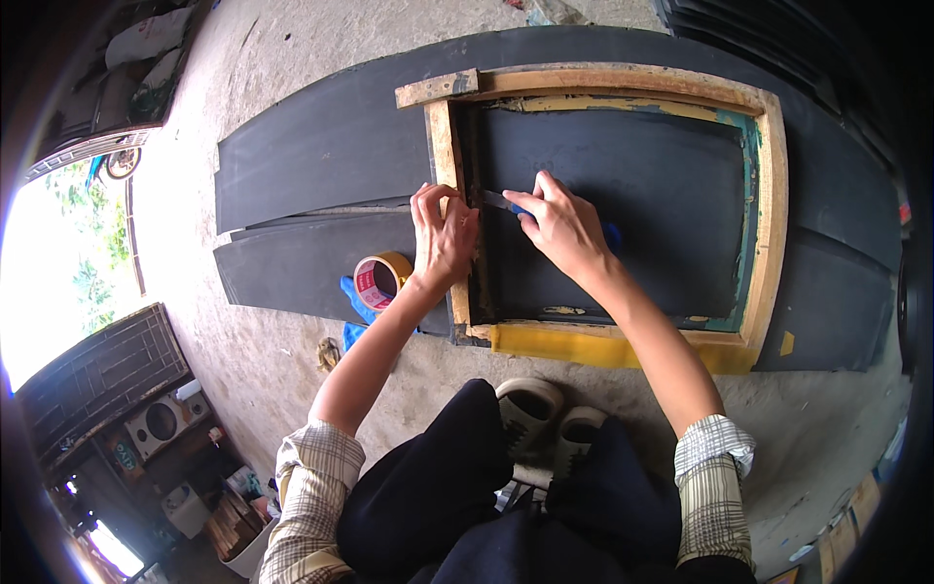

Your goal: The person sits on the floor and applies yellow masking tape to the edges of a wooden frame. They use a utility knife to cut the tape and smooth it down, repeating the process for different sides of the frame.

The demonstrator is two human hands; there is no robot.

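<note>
While the right hand [566,224] has its fingers closed around a blue-handled knife [497,200], the blade points left, at the inner edge of the left bar of the wooden frame [771,214]. The left hand [445,241] sits over that bar, fingers bent and narrow; whether they pinch anything cannot be told. Flat beneath the frame, dark sheets [321,151] reach beyond its left and right edges. Inside, a dark panel [671,195] spreads rightward, leaving the knife room. A tape roll [367,283] stands just beside the left wrist, near the sheets' lower edge.
</note>
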